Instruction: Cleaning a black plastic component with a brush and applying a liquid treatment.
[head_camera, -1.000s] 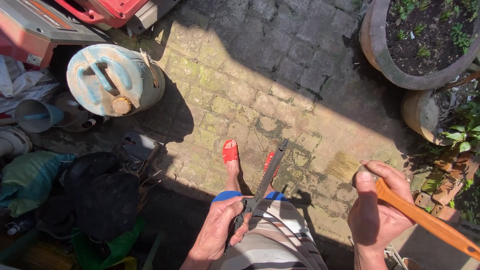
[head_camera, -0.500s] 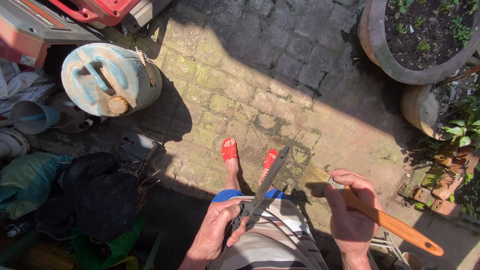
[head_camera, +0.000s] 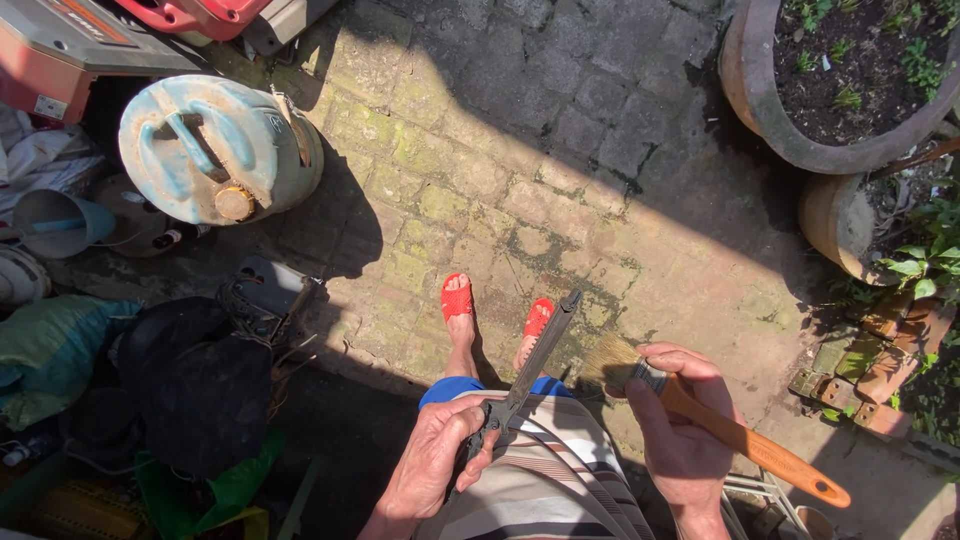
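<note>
Seen from the head camera, the person sits or stands over a paved brick floor (head_camera: 560, 150), looking down past a striped garment (head_camera: 545, 480) to two feet in red sandals (head_camera: 457, 298).

The left hand (head_camera: 435, 465) has its fingers curled shut around the handle end of a long grey metal tool (head_camera: 535, 365), which slants up and away from the lap toward the toes, its far tip above the right sandal. The thumb lies over the tool near its joint.

The right hand (head_camera: 680, 430) is closed on a paintbrush (head_camera: 700, 420). The fingers wrap the metal band and the top of the orange handle, which runs down toward the lower right corner of the view. The pale bristles point left, just beside the middle of the metal tool; whether they touch it I cannot tell.

At the upper left of the floor stands a worn blue gas cylinder (head_camera: 215, 150), with a red machine (head_camera: 90, 45) behind it along the top edge. A grey funnel (head_camera: 60, 220) and a green sack (head_camera: 50, 350) lie by the left edge, with a black bag (head_camera: 200, 385) in shadow beside them.

In the upper right corner sits a large round planter (head_camera: 770, 110) filled with soil and small plants, a smaller pot (head_camera: 835, 225) below it, and loose bricks (head_camera: 860, 365) near the right edge.
</note>
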